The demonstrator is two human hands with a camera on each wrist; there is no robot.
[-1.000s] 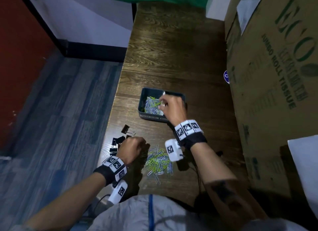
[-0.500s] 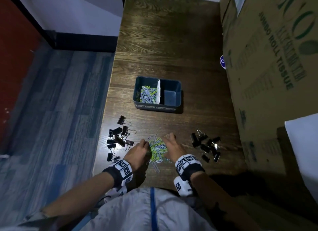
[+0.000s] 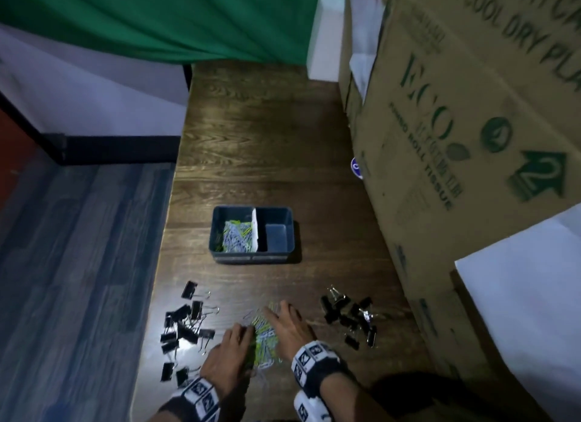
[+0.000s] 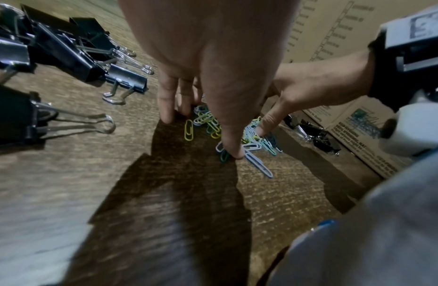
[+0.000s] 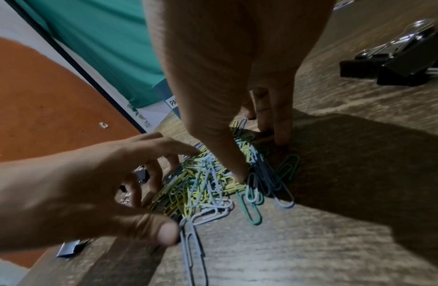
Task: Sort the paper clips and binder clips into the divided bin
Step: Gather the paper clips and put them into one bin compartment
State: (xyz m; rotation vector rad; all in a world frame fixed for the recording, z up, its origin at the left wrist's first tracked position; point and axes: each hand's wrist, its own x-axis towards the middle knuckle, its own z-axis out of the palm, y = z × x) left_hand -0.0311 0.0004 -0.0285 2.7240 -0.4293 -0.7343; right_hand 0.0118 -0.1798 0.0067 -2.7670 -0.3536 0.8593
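Observation:
A dark blue divided bin point(image 3: 253, 258) stands mid-table. Its left compartment holds coloured paper clips point(image 3: 236, 236); the right compartment point(image 3: 276, 237) shows only its bare floor. A loose pile of paper clips point(image 3: 265, 338) lies near the front edge. My left hand point(image 3: 234, 346) touches the pile's left side and my right hand point(image 3: 287, 322) its right side. Both hands have fairly straight fingers with tips down on the clips and the table point(image 4: 233, 151) point(image 5: 238, 172). Neither hand lifts any clip. Black binder clips lie in two groups, left point(image 3: 185, 327) and right point(image 3: 349, 314).
Large cardboard boxes point(image 3: 456, 138) wall off the table's right side, close to the right binder clips. The table's left edge point(image 3: 157, 280) drops to a blue-grey floor just beyond the left binder clips. A green cloth point(image 3: 157, 19) hangs at the back.
My right hand left the bin and came back to the loose pile. My left hand opened from a fist and now touches the pile. The head view tilted up.

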